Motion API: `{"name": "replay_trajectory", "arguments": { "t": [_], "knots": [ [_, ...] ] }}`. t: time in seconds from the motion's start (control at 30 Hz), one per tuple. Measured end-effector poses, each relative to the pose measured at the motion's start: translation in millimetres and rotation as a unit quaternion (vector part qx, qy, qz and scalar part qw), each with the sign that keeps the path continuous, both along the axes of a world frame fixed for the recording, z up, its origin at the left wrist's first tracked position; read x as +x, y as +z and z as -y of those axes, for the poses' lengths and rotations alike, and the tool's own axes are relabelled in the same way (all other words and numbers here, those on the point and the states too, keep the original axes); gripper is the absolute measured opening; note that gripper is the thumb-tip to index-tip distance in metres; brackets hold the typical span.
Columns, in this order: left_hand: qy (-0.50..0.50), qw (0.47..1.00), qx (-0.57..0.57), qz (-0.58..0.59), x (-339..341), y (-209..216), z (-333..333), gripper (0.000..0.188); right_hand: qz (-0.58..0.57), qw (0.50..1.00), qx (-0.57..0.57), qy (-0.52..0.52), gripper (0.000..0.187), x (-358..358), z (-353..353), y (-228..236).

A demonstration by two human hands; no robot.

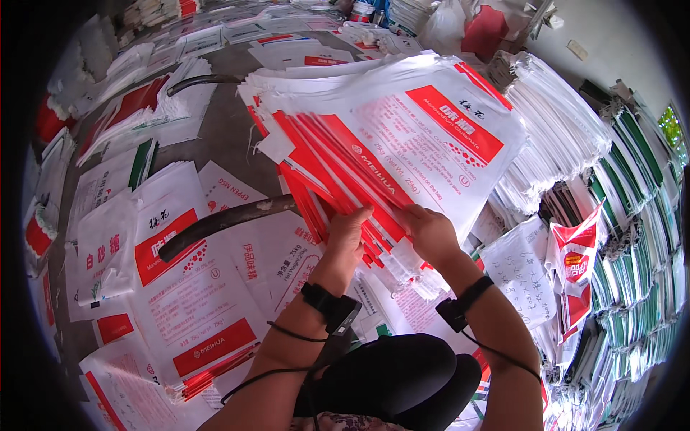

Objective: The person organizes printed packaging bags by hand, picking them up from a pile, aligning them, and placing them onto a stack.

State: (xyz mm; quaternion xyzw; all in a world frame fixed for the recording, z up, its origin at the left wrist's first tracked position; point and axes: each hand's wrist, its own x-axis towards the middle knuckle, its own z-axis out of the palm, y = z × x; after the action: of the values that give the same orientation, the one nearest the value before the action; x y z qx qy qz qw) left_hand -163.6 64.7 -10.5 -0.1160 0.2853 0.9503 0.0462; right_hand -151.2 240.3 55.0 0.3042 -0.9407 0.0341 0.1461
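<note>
A thick stack of flat white woven sacks with red printed panels (381, 129) is raised at a tilt in front of me. My left hand (348, 237) is closed on its near left corner, thumb on top, with its other fingers hidden beneath. My right hand (431, 233) grips the near edge further right, also thumb upward. Between the two hands the layered red and white edges fan out, and frayed threads hang from the near corner. Below and to the left lies another pile of similar sacks (208, 309), apart from both hands.
Tall piles of folded white sacks (557, 122) and green-edged sacks (625, 165) line the right side. Two dark curved bars (223, 226) stick out on the left among loose sacks. A red and white bag (573, 262) hangs by the right piles. Cabled black bands circle both my wrists.
</note>
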Motion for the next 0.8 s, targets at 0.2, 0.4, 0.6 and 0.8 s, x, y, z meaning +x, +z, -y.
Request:
{"name": "replay_trajectory", "arguments": {
  "t": [0.2, 0.4, 0.6, 0.8],
  "knots": [
    [-0.006, 0.999, 0.004, 0.033, 6.6, 12.9, 6.1, 0.054, 0.062, 0.995, -0.056, -0.061, 0.037, 1.4, 4.2, 7.1],
    [0.000, 1.000, -0.007, 0.016, 0.5, 0.8, 2.5, 0.055, 0.113, 0.985, -0.124, -0.052, 0.033, -15.5, -16.5, 7.2],
    [-0.023, 1.000, 0.008, 0.008, 0.3, 13.7, -3.4, 0.063, -0.016, 0.990, 0.106, -0.093, 0.020, -93.1, -78.6, 75.1],
    [-0.026, 0.999, 0.013, 0.024, 4.6, 7.1, 10.7, 0.069, -0.166, 0.984, 0.049, 0.052, 0.053, -16.8, -1.2, 248.1]
  ]
}}
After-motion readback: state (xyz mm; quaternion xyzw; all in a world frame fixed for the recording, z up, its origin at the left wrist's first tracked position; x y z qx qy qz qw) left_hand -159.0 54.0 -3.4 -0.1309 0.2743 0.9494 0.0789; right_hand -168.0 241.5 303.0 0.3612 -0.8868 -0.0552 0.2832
